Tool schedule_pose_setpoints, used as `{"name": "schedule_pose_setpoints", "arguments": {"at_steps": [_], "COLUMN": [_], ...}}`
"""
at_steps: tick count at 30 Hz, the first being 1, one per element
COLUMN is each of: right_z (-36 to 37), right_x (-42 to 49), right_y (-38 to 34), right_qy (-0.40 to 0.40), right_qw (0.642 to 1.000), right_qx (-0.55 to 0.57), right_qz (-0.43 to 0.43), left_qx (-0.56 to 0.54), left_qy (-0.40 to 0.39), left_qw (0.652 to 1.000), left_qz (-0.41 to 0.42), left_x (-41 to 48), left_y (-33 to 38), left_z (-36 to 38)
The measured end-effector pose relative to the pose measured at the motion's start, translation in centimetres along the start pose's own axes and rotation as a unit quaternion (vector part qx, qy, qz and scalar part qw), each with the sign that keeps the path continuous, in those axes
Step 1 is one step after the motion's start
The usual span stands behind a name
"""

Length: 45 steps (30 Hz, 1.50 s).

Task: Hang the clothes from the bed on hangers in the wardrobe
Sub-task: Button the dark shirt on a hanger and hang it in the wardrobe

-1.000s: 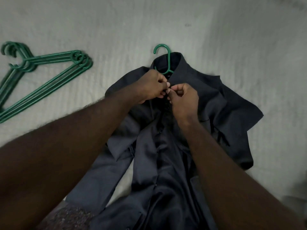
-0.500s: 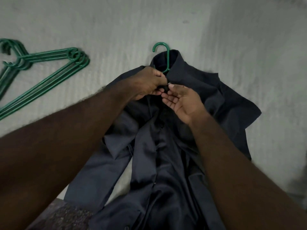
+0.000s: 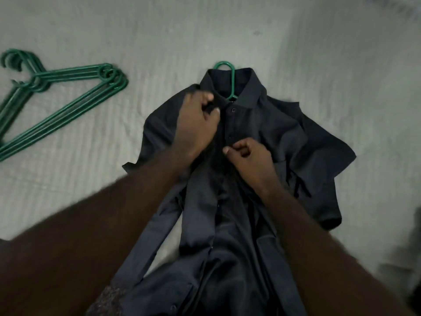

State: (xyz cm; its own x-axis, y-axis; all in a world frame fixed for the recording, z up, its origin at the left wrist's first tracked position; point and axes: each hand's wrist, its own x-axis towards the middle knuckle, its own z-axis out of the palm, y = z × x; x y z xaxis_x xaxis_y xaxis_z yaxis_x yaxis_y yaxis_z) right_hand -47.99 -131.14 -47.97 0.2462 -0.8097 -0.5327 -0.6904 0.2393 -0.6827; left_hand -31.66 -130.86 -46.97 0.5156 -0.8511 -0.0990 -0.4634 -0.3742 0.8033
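A dark button-up shirt (image 3: 284, 133) lies face up on the pale bed cover (image 3: 159, 37), collar pointing away from me. A green hanger (image 3: 231, 74) is inside it; only the hook and neck show above the collar. The top collar button is fastened. My left hand (image 3: 196, 124) grips the shirt's left front edge just below the collar. My right hand (image 3: 248, 158) pinches the placket a little lower, fingers curled on the fabric. The sleeves lie folded at both sides.
Several spare green hangers (image 3: 68, 96) lie stacked on the bed at the far left. A patterned dark cloth (image 3: 107, 299) peeks out at the bottom edge. Bare bed cover stretches above and to the right of the shirt.
Both hands have left the collar button, which now shows fastened. My right hand has moved down the placket and closed on the fabric; my left shifted slightly left onto the shirt front.
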Motion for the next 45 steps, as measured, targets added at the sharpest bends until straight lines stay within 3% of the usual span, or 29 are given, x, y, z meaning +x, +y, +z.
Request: {"name": "schedule_pose_setpoints", "arguments": {"at_steps": [2,4,6,8,10,13,15,16,18,20,22,24,27,30,36,40,45], "right_z": [0.3,0.5,0.3,-0.3,-1.3,-2.7,-2.8,-2.7,-2.1,-1.4,-0.5,0.4,1.5,1.7,0.8,0.8,2.1], "right_x": [-1.6,-2.8,-3.4,-3.2,-3.3,-3.5,-4.0,-4.1,-4.0,-3.5,-2.8,-1.8,-0.4,0.6,1.8,1.2,0.6], "right_y": [1.5,3.0,4.3,5.3,5.7,6.4,6.5,6.4,5.6,4.0,2.2,1.2,1.2,2.0,2.6,2.9,2.3], "right_qy": [-0.044,-0.037,-0.010,0.014,0.026,-0.009,-0.033,-0.026,0.019,0.049,0.048,0.035,0.034,0.063,0.052,0.029,0.076], "right_qw": [0.994,0.987,0.992,0.999,0.998,0.998,0.989,0.986,0.983,0.983,0.980,0.977,0.988,0.993,0.997,0.999,0.986], "right_qx": [-0.104,-0.154,-0.118,-0.030,0.036,-0.064,-0.145,-0.164,-0.178,-0.160,-0.160,-0.174,-0.141,-0.095,-0.041,-0.030,-0.139], "right_qz": [-0.003,-0.026,-0.031,0.004,0.036,0.015,-0.017,-0.027,-0.047,-0.077,-0.108,-0.117,-0.051,0.019,0.039,0.019,-0.044], "left_qx": [0.052,0.201,0.298,0.277,0.233,0.294,0.390,0.440,0.452,0.288,0.109,0.050,-0.009,-0.016,-0.019,-0.042,-0.041], "left_qy": [-0.122,-0.251,-0.286,-0.277,-0.333,-0.523,-0.523,-0.471,-0.323,-0.222,-0.166,-0.135,-0.129,-0.137,-0.161,-0.144,-0.137], "left_qw": [0.991,0.947,0.911,0.918,0.907,0.788,0.751,0.762,0.832,0.931,0.977,0.982,0.976,0.976,0.974,0.973,0.970], "left_qz": [-0.017,-0.022,-0.020,-0.060,-0.109,-0.140,-0.102,-0.064,0.010,0.010,-0.071,-0.124,-0.173,-0.168,-0.160,-0.178,-0.197], "left_x": [-4.2,-8.1,-10.4,-10.6,-10.1,-9.0,-9.0,-9.1,-9.2,-8.4,-7.4,-6.8,-6.7,-6.5,-6.0,-5.8,-5.5], "left_y": [-1.0,-2.2,-3.1,-3.2,-4.0,-3.7,-2.8,-2.2,-0.1,1.0,1.1,-0.2,-2.6,-4.4,-5.0,-5.0,-4.8], "left_z": [0.1,0.1,-0.1,-0.8,-1.7,-3.1,-3.5,-3.4,-2.7,-1.5,0.1,1.7,3.1,3.3,3.2,3.7,4.2]}}
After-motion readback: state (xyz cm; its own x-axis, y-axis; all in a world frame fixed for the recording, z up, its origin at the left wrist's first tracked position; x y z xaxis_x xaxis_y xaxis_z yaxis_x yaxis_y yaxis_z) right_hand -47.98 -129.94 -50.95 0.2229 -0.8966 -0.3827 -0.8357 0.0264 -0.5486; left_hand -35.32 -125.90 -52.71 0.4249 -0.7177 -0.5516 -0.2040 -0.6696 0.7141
